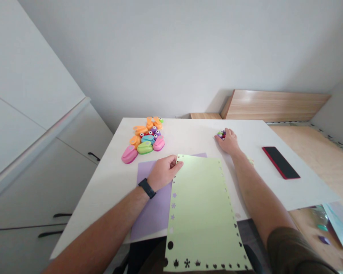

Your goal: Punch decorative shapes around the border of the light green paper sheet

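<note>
My left hand (pixel 165 172), with a dark watch band on the wrist, pinches the upper left corner of a light green sheet of paper (pixel 200 205). Small shapes such as stars, flowers, crowns and hearts are punched along the sheet's edges. Its lower part hangs over the table's front edge. Underneath, to the left, lies a purple sheet of paper (pixel 151 213). At the back right, my right hand (pixel 229 142) curls its thumb and fingers around a small cluster of craft punches (pixel 221 134) in purple, green and red. The fingers partly hide them.
Larger craft punches (pixel 145 147) in orange, pink, green and blue crowd the back left of the white table (pixel 188 133). A dark flat phone-like object with a red edge (pixel 280 163) lies at right. White cabinets (pixel 74 152) flank the left side; clear packaging (pixel 320 217) sits lower right.
</note>
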Tool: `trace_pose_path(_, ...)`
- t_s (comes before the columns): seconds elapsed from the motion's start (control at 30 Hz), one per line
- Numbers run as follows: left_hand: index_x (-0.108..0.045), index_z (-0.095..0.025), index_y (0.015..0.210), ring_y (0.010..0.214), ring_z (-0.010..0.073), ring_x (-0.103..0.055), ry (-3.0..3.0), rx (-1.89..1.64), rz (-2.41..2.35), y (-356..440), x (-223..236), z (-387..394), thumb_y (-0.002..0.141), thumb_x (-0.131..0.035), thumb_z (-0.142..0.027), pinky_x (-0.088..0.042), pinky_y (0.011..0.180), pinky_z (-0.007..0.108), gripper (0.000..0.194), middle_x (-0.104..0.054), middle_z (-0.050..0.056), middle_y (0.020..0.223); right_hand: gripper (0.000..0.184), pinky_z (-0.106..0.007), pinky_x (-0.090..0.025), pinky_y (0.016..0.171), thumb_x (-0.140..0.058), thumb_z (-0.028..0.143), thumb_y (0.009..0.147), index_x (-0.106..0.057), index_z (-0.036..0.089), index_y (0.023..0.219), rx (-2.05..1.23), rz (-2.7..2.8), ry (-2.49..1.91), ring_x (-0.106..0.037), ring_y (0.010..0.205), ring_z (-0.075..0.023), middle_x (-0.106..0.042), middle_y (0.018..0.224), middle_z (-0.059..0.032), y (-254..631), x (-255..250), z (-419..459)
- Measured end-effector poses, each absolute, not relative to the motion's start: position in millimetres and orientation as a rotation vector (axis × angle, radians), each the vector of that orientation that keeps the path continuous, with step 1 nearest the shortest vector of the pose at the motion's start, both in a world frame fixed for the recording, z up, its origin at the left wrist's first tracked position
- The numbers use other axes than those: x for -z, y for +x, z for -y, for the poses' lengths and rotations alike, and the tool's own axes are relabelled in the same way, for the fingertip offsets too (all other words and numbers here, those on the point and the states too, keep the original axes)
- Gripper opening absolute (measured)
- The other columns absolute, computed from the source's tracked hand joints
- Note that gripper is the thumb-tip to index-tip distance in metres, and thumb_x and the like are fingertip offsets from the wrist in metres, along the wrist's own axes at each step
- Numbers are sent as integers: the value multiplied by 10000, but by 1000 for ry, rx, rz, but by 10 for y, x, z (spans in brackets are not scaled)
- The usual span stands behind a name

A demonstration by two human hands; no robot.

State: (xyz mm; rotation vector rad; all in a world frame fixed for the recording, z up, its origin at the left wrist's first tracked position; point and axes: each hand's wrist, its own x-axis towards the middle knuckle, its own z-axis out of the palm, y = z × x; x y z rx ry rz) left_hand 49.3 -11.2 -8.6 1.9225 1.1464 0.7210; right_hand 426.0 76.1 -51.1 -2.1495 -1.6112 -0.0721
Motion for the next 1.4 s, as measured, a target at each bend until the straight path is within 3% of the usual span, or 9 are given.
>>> trace_pose_path(0.33, -499, -200, 737, 593, 118, -445, 1924, -735, -1154, 483, 119, 106, 942, -554, -458, -298, 571, 265, 335, -504, -50, 637, 638, -500, -352, 1104, -541, 561, 900, -495, 129, 1366, 150, 1523, -2160, -475, 1297, -377, -541, 1383, -228, 4242, 538, -861)
trace_pose_path(0.57, -501, -202, 733, 590, 118, -448, 1915, -743, -1161, 489, 125, 103, 937, -555, -462, -300, 568, 263, 335, -500, -50, 635, 964, -563, -221, 1205, -575, 690, 844, -303, 82, 1542, 195, 1455, -2114, -231, 1502, -398, -304, 1603, -282, 4193, 486, -771)
trace_pose_path(0.77, -475, -202, 711, 585, 113, -433, 1910, -767, -1161, 486, 104, 114, 924, -560, -435, -293, 567, 261, 327, -490, -55, 627, 925, -605, -205, 1203, -598, 653, 851, -318, 104, 1541, 317, 1499, -1969, -184, 1523, -395, -268, 1620, -278, 4008, 353, -625)
trace_pose_path(1.1, -447, -204, 687, 560, 115, -408, 1922, -752, -1202, 488, 78, 126, 918, -558, -435, -257, 564, 278, 345, -443, -60, 581, 697, -574, -283, 1186, -542, 525, 931, -414, 136, 1495, 239, 1862, -1728, -315, 1482, -357, -401, 1570, -221, 3144, 90, -541)
trace_pose_path(1.23, -471, -203, 703, 562, 118, -418, 1872, -733, -1182, 485, 71, 124, 920, -555, -437, -253, 559, 277, 330, -470, -54, 593, 606, -505, -342, 1171, -579, 434, 938, -487, 112, 1443, 22, 2083, -1580, -456, 1376, -348, -554, 1440, -213, 2750, -129, -879)
trace_pose_path(1.4, -498, -201, 711, 571, 124, -420, 1861, -736, -1182, 475, 82, 116, 913, -566, -408, -239, 557, 283, 297, -502, -42, 610, 520, -443, -361, 1159, -577, 319, 971, -510, 88, 1432, -174, 2283, -1526, -511, 1347, -320, -575, 1437, -204, 2198, -225, -1506)
